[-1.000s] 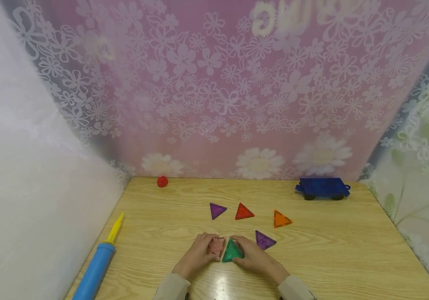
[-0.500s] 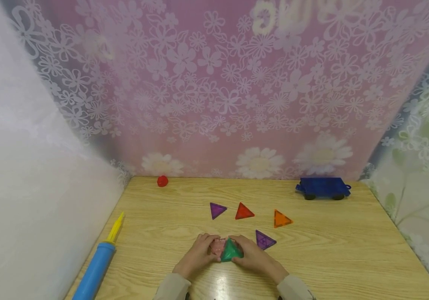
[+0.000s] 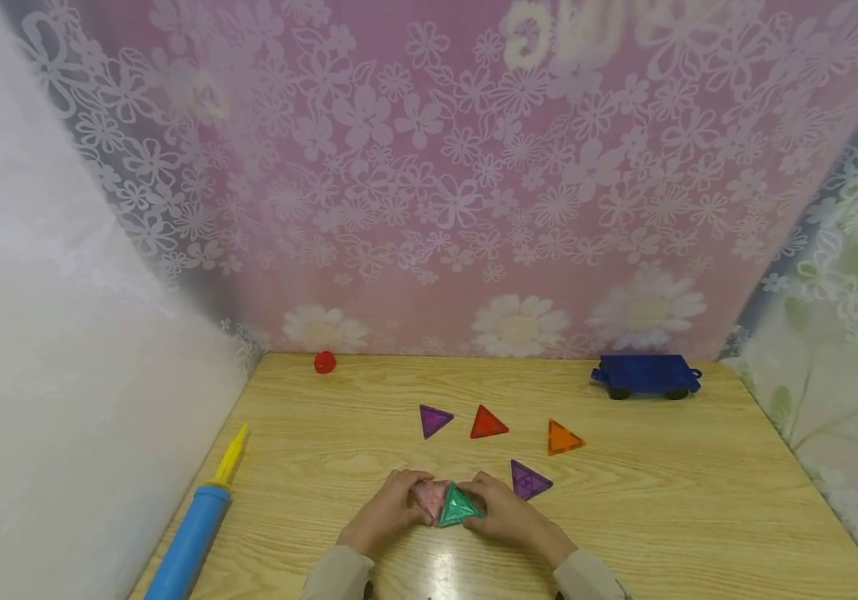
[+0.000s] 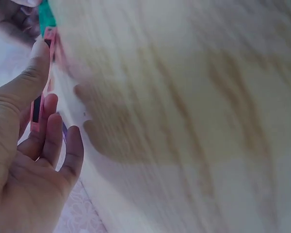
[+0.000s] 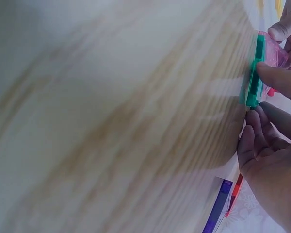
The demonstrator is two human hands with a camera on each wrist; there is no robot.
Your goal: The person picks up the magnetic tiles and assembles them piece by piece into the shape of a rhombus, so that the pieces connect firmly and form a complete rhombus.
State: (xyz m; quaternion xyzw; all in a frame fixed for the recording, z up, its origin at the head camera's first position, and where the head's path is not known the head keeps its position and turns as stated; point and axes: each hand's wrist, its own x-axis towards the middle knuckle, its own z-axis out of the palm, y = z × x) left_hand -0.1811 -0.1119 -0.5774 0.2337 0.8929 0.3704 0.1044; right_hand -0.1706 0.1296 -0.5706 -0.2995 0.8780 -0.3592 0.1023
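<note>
Near the front of the wooden table my left hand (image 3: 391, 510) pinches a pink triangular tile (image 3: 431, 497) between thumb and fingers. My right hand (image 3: 509, 514) holds a green triangular tile (image 3: 459, 506) the same way. The two tiles meet edge to edge between my hands. In the left wrist view the thumb lies along the pink tile's rim (image 4: 37, 112), other fingers behind it. The right wrist view shows the thumb on the green tile's edge (image 5: 254, 87), with the pink tile (image 5: 276, 54) beyond it. Just right of my right hand lies a purple tile (image 3: 529, 481).
Farther back lie another purple tile (image 3: 434, 421), a red tile (image 3: 488, 423) and an orange tile (image 3: 564, 437). A blue toy wagon (image 3: 646, 377) stands back right, a small red ball-like object (image 3: 325, 362) back left. A blue hand pump (image 3: 192, 537) with yellow tip lies left.
The pink and green tiles, first slightly apart, have come together. The green tile shifted left and now looks tilted; my left hand has turned slightly with the pink one.
</note>
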